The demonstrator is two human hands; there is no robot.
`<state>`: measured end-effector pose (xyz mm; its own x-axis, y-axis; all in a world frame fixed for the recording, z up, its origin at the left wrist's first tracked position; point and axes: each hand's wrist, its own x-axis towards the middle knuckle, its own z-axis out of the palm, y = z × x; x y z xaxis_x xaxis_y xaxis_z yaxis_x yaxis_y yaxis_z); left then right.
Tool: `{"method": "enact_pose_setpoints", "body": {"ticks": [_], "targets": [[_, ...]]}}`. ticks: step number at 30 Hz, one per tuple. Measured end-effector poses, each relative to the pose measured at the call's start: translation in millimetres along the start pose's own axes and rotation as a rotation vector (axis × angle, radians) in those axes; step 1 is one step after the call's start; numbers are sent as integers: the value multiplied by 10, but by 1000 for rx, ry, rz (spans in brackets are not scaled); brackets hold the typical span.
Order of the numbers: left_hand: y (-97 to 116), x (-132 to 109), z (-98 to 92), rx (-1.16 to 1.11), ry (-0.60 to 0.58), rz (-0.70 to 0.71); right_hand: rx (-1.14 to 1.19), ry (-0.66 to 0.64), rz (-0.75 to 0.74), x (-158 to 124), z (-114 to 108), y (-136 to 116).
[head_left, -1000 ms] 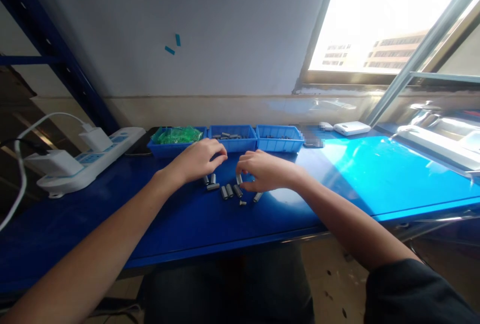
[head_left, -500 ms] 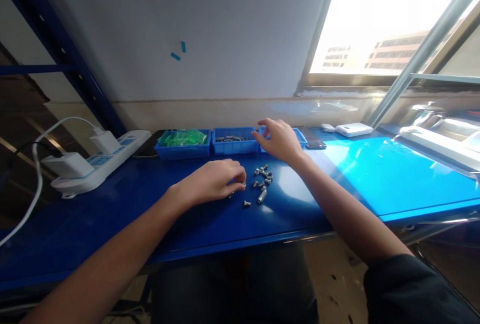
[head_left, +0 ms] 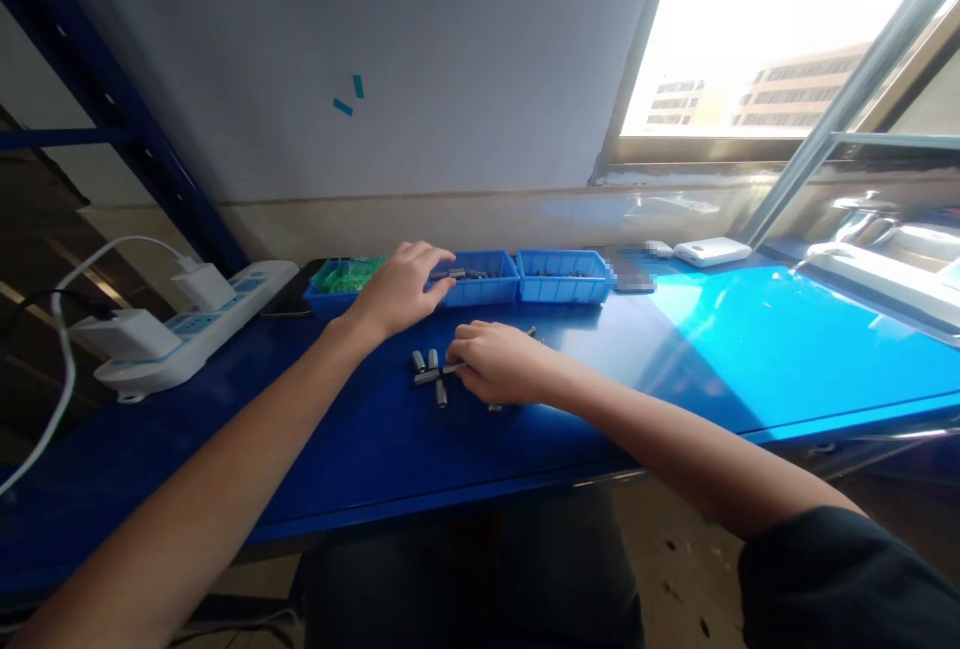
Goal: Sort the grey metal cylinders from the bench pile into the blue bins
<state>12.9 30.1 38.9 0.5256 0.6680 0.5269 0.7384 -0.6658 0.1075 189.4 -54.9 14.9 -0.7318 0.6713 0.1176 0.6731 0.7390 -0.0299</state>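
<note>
Your left hand [head_left: 405, 287] has gone up from the tabletop to the middle bin [head_left: 487, 294] since the frame half a second ago; your right hand [head_left: 502, 361] has come down from the bin's right to the table [head_left: 360, 449] in front of it.

Grip, left: released. Thumb and fingers stand apart over the middle bin's left end, nothing visible between them. Grip, right: thumb and fingers are closed on a small metal piece [head_left: 453, 368], nearer to you than the middle bin. Your fingers cover most of it; you cannot tell from this view whether it is off the tabletop.

Metal cylinders [head_left: 441, 392] lie in a loose cluster in front of the middle bin, toward its left, just beside your right fingertips. More pieces [head_left: 474, 274] lie inside the bin. A small screw [head_left: 494, 407] shows under the right hand, in front of the bin. To the bin's left, the left bin [head_left: 324, 305] holds green packets [head_left: 349, 276]; to its right, the right bin [head_left: 562, 291] holds small dark parts.

Step in hand, as judged: right hand handling one loose piece, left hand at the bin. Next move seems to call for a steady right pinch, clear of the neighbouring cylinders, and a narrower left opening for parts this small.
</note>
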Motion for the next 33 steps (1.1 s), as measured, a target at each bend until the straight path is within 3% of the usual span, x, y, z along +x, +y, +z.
{"method": "enact_pose_setpoints", "body": {"ticks": [4,7,9,11,16,22,25,27,29,31,33], "targets": [[-57,-361,-95,-114,-223,7,-33,111,-4,-22,-60,35],[-78,-469,-178,-178,-423,-36,22,467,-11,-16,-242,143],[-73,-476,-194,-207,-518,-34,15,716,99,25,-360,267],[-57,-457,-186,-226,-574,-1,-41,805,252,74,-419,426],[-34,-414,-185,-202,-612,34,-131,573,435,30,-297,763],[5,-474,-256,-198,-649,49,19,543,427,-86,-184,758],[55,-433,-286,-167,-456,2,60,574,368,-44,-195,686],[51,-308,-276,-126,-256,-60,71,622,342,-17,-220,635],[15,-121,-227,-81,-143,-116,71,624,329,-18,-261,593],[-19,56,-142,-29,-122,-151,68,491,303,-67,-311,577],[-13,141,-42,2,-79,-157,85,234,274,-164,-353,604]]}}
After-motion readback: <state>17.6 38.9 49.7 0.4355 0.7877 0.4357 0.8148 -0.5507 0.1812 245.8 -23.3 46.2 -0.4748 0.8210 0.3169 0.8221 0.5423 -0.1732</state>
